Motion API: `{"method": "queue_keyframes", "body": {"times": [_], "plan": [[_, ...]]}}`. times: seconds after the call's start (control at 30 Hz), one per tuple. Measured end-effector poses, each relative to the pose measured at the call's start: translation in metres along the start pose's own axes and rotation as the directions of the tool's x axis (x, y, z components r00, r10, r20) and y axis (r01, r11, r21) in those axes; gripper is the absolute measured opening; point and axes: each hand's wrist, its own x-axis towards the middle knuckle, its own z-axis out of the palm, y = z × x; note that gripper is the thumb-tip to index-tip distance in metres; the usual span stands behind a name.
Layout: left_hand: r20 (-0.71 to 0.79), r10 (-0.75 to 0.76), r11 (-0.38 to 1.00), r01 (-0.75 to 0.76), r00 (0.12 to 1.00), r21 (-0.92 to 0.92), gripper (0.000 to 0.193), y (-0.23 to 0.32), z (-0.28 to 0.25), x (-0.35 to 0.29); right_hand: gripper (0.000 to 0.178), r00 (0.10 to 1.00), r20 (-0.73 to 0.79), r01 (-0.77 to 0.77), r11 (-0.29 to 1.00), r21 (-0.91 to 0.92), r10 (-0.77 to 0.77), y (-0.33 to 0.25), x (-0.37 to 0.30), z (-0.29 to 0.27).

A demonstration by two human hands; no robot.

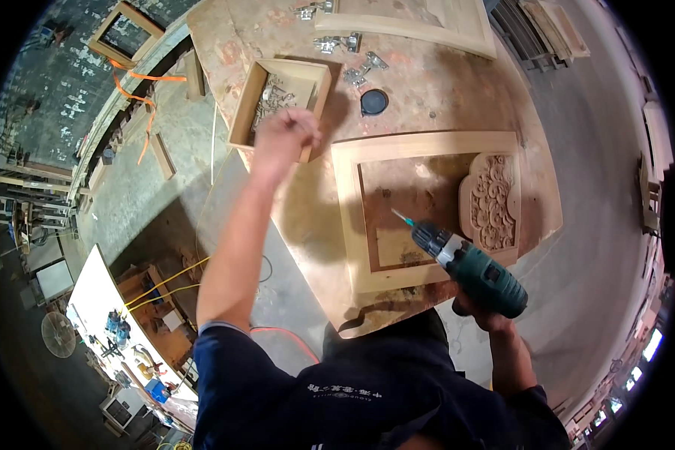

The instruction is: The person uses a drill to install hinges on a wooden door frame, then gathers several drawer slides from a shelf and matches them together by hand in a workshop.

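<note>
My right hand [490,315] grips a dark green cordless drill [481,274] by its handle; its thin bit points up and left over the opening of a wooden frame [352,217]. A carved wooden piece [492,202] with scrollwork lies along the frame's right side. My left hand [286,135] is over the near edge of a shallow wooden box [321,86], fingers curled together. Anything between those fingers is too small to make out. Loose metal hardware [274,97] lies inside the box, partly hidden by the hand.
Several metal hinges [364,69] and a round black container [374,102] lie beyond the frame on the worktable [427,112]. Another pale wooden frame [412,30] rests at the far edge. Orange cord [150,112] and yellow cables [165,281] run at the left.
</note>
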Motion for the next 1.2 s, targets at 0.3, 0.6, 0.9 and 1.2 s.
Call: {"method": "queue_keyframes", "body": {"times": [0.3,0.6,0.9,1.2], "plan": [[0.382,-0.124,0.416,0.398,0.916,-0.818,0.014,-0.039,0.068,-0.122,0.041,0.963,0.044,-0.082,0.137,0.987,0.264,-0.031,0.029,-0.02],[0.376,-0.098,0.612,0.354,0.921,-0.707,0.011,-0.041,0.072,-0.131,0.067,0.651,0.707,-0.488,-0.561,0.669,0.278,-0.028,0.042,-0.043],[0.234,-0.012,0.897,0.114,0.972,-0.428,0.034,-0.015,0.111,-0.077,0.028,0.767,0.277,-0.222,-0.165,0.961,0.579,-0.011,0.03,-0.014],[0.228,0.392,0.086,-0.282,0.891,0.955,0.04,-0.015,0.124,0.142,0.036,0.633,0.27,-0.166,-0.212,0.963,0.725,0.017,0.02,-0.029]]}}
